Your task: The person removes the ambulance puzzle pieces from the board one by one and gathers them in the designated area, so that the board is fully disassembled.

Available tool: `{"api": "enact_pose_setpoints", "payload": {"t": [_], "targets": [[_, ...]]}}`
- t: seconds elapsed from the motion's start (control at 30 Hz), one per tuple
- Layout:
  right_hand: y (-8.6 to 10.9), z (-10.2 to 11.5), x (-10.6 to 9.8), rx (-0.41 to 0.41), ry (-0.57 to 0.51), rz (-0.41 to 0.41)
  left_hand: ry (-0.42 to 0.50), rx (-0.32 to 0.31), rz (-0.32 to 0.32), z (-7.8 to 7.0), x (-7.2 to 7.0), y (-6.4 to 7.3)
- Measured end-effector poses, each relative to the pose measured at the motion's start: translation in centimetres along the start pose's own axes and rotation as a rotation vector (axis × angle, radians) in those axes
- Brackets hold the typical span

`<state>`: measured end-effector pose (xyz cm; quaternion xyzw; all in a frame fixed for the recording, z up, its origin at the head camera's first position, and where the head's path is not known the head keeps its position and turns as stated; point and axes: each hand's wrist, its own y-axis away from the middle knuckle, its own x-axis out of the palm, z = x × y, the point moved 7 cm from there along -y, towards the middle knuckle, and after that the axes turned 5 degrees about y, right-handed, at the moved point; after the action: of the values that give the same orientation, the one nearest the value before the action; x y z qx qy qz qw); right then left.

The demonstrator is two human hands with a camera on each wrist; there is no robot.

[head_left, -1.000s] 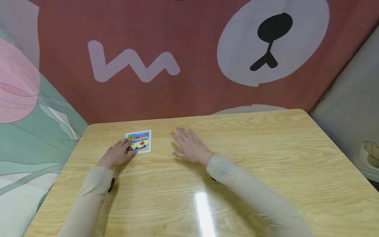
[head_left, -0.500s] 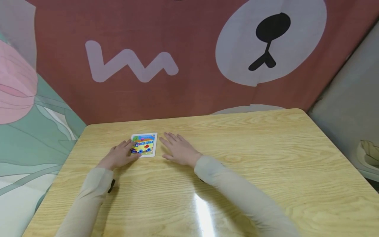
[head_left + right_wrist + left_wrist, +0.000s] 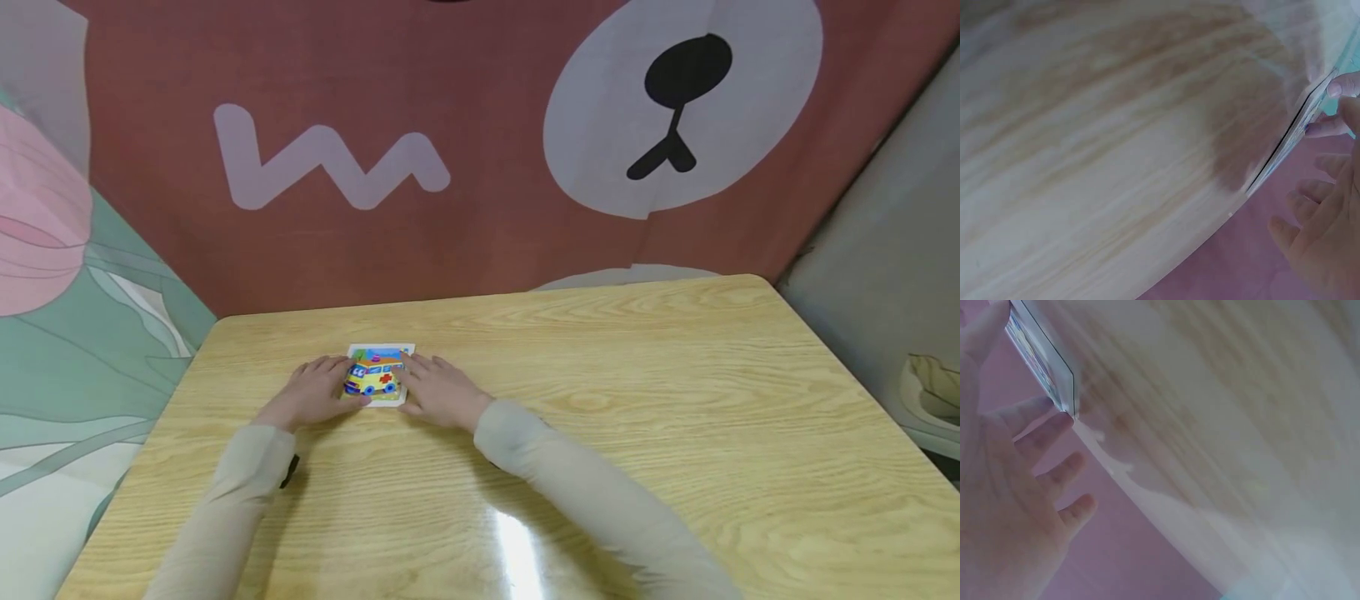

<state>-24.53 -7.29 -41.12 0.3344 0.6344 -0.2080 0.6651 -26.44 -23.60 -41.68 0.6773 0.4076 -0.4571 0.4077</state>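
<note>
A: Where do you have the picture card [image 3: 377,379]?

B: On the wooden table [image 3: 637,400], face up, left of its middle and closer to the far edge than to the near one. It has a white border and a yellow van with a red cross, the wheels towards you.

A: And your left hand [image 3: 309,393]?

B: At the card's left edge, fingers loosely extended and spread, thumb out on the near side. The left wrist view shows two of your fingertips against a card corner.

A: Your right hand [image 3: 442,392]?

B: Also relaxed and spread, at the opposite edge, fingertips overlapping the border from above. Whether they touch it, you can't tell from here.

A: What else is before you?

B: Your pale sleeves [image 3: 600,492] come in over the table's near edge, with a bright reflection [image 3: 517,554] between them. Beyond the far edge stands a red-brown backdrop [image 3: 487,242] bearing a pale zigzag [image 3: 330,162] and, towards the far right corner, an animal muzzle [image 3: 600,125].
</note>
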Motion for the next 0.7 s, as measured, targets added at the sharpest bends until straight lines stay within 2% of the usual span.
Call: {"api": "enact_pose_setpoints", "payload": {"t": [0.43,0.7], "targets": [[-0.3,0.3,1.1,0.022,-0.013,0.066,-0.002,0.049,0.036,-1.4,0.4,-0.3],[-0.6,-0.3,1.1,0.022,-0.06,0.027,0.001,0.033,0.074,-2.2,0.7,-0.8]]}}
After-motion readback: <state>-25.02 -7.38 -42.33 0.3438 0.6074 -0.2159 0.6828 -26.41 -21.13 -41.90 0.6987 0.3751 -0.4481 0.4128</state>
